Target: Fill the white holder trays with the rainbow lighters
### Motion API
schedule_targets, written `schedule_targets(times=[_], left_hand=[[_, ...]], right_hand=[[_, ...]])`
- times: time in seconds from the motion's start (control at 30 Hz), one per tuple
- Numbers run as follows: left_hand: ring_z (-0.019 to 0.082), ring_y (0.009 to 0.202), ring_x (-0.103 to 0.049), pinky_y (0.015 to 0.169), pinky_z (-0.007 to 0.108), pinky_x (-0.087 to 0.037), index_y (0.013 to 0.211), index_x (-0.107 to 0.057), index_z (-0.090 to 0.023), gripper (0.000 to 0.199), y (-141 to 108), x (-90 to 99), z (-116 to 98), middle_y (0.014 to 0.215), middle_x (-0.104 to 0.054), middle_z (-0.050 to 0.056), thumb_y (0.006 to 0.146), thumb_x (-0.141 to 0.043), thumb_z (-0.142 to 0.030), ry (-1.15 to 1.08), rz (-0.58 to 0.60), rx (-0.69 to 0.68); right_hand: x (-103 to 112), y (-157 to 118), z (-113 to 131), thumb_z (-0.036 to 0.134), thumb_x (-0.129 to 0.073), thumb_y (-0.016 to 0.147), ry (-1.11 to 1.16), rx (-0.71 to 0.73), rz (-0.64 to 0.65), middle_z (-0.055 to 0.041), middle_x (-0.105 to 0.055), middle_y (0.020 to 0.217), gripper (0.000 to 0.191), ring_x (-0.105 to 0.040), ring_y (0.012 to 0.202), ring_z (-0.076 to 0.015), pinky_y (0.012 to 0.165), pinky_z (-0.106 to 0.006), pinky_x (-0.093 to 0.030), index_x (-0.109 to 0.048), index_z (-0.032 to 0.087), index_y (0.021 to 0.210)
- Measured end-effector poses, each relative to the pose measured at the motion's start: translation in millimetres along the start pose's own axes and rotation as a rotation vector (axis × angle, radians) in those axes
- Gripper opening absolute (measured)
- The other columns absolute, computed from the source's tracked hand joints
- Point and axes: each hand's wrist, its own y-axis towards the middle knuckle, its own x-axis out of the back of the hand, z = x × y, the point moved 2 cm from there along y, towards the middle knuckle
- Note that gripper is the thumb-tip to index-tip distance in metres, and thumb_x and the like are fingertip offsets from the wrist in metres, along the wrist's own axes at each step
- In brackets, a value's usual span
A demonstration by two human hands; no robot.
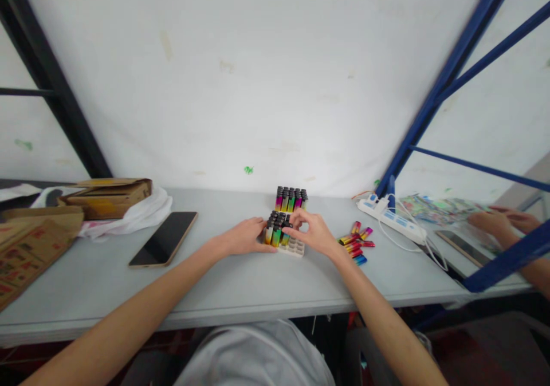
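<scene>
A pale tray (pixel 296 248) with round-edged slots stands on the table in front of me. Black-topped, colourful lighters (pixel 275 234) stand upright in its left part, and slots show at its front right. My left hand (pixel 244 237) grips the tray's left end, thumb along the front and fingers behind. Over the tray's right side, my right hand (pixel 315 232) pinches a lighter by its black top; the fingers partly hide it. Behind the tray stands another block of upright lighters (pixel 291 200). Shiny coloured tubes or lighter bodies (pixel 356 243) lie loose to the right of my right hand.
A phone (pixel 164 240) lies at the left, beside cardboard boxes (pixel 112 198) and white plastic (pixel 148 214). A white power strip (pixel 393 220) with cables lies at the right by a blue metal frame (pixel 423 125). Beyond it are another person's hands (pixel 494 223) and a second phone (pixel 462 248).
</scene>
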Motion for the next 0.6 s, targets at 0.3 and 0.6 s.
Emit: schedule_targets(times=[0.3, 0.6], left_hand=[[0.030, 0.095, -0.065, 0.087, 0.038, -0.050, 0.101, -0.067, -0.018, 0.057, 0, 1.2, -1, 0.100, -0.069, 0.010, 0.081, -0.067, -0.071, -0.013, 0.010, -0.004], [0.031, 0.096, -0.065, 0.088, 0.038, -0.051, 0.099, -0.065, -0.019, 0.056, 0, 0.9, 1, 0.101, -0.067, 0.010, 0.082, -0.066, -0.072, 0.030, 0.029, -0.005]], right_hand=[[24, 0, 3, 0.049, -0.071, 0.091, -0.033, -0.001, -0.038, 0.0003, -0.070, 0.074, 0.029, -0.064, 0.067, -0.0161, 0.070, -0.029, -0.049, -0.064, 0.022, 0.095], [148, -47, -43, 0.054, -0.057, 0.096, -0.467, -0.147, -0.105, -0.0123, -0.075, 0.103, 0.038, -0.070, 0.097, -0.0284, 0.089, -0.044, -0.054, -0.073, 0.021, 0.100]])
